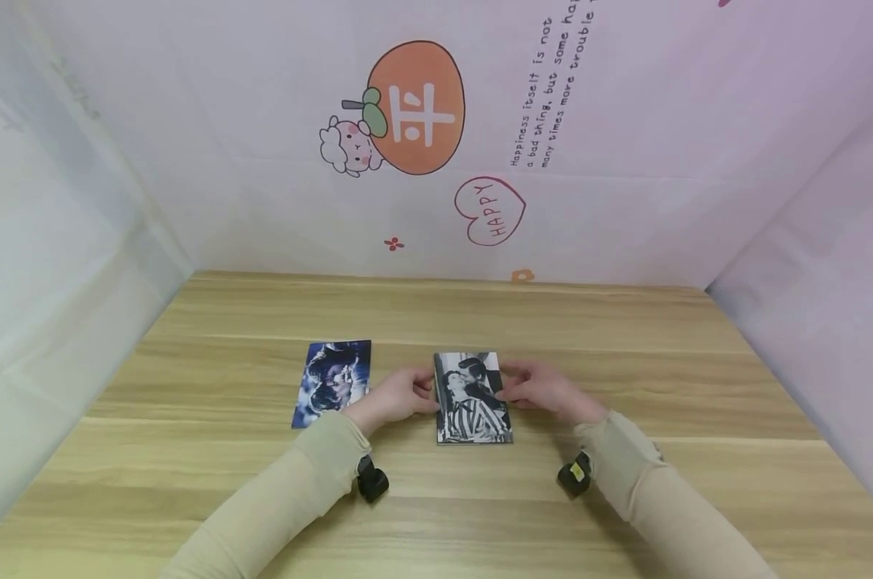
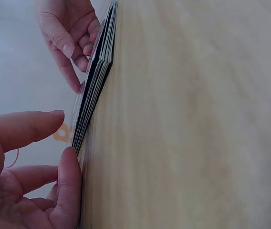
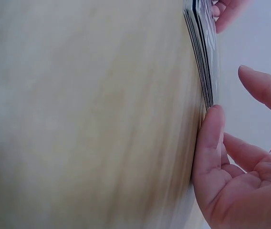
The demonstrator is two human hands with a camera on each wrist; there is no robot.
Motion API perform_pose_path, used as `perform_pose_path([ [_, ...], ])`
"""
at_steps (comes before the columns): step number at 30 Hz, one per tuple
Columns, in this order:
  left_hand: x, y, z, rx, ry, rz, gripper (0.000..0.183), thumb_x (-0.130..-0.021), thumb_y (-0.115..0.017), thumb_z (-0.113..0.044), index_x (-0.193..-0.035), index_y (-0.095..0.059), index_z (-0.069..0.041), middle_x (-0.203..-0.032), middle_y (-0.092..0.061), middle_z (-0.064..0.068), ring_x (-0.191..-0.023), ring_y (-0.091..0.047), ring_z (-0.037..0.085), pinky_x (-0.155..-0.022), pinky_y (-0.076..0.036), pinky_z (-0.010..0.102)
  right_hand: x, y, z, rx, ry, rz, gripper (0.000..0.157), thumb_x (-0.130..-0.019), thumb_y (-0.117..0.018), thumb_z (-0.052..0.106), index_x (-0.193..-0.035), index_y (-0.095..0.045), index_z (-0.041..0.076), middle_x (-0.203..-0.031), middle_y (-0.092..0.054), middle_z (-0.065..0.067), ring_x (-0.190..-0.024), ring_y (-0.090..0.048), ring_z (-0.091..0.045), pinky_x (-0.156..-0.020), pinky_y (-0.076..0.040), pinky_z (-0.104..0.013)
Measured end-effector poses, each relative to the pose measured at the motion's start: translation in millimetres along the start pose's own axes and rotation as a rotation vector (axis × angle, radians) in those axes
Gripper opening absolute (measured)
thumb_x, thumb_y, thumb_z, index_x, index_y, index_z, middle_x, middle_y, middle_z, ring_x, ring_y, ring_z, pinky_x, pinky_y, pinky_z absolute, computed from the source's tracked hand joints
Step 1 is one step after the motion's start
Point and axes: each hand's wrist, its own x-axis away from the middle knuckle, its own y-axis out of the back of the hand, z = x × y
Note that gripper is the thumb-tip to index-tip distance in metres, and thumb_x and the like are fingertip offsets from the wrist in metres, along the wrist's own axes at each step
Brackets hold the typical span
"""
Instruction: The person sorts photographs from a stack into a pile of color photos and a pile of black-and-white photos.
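Note:
A stack of photo cards [image 1: 473,402] lies on the wooden table, with a black-and-white picture of two people on top. Both wrist views show its layered edges. My left hand [image 1: 396,394] is at its left side; in the left wrist view one fingertip [image 2: 69,160] meets the stack's near corner, the thumb raised apart from it. On the opposite side is my right hand [image 1: 541,388]. A finger of it [image 3: 213,124] lies low along the table with its tip at the stack's corner, and the thumb stands away.
A blue-toned photo card [image 1: 333,378] lies left of the stack, partly behind the left wrist. Dark wrist devices [image 1: 372,481] hang below both sleeves. A printed white cloth [image 1: 263,161] stands up along the table's back and sides.

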Motion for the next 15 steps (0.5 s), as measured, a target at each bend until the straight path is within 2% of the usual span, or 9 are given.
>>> perform_pose_path([
  [3,1.3,-2.2,-4.5,0.014,0.036,-0.007,0.065,-0.077,-0.073,-0.004,-0.135,-0.046,0.006,-0.107,-0.059,0.016,-0.096,-0.059,0.024,-0.083,-0.054,0.032,2.4,-0.5,0.1,0.002,-0.003,-0.003,0.067,-0.083,-0.069,0.010,-0.140,-0.038,-0.006,-0.107,-0.060,-0.017,-0.087,-0.059,-0.017,-0.079,-0.055,-0.029],
  [15,2.6,-3.3,-8.1,0.010,0.042,-0.017,0.063,-0.078,-0.072,-0.002,-0.134,-0.047,0.007,-0.107,-0.060,0.016,-0.095,-0.059,0.023,-0.082,-0.054,0.031,0.5,-1.4,-3.4,-0.060,-0.005,-0.005,0.066,-0.083,-0.067,0.009,-0.141,-0.039,-0.002,-0.112,-0.060,-0.018,-0.088,-0.061,-0.016,-0.081,-0.055,-0.029],
])
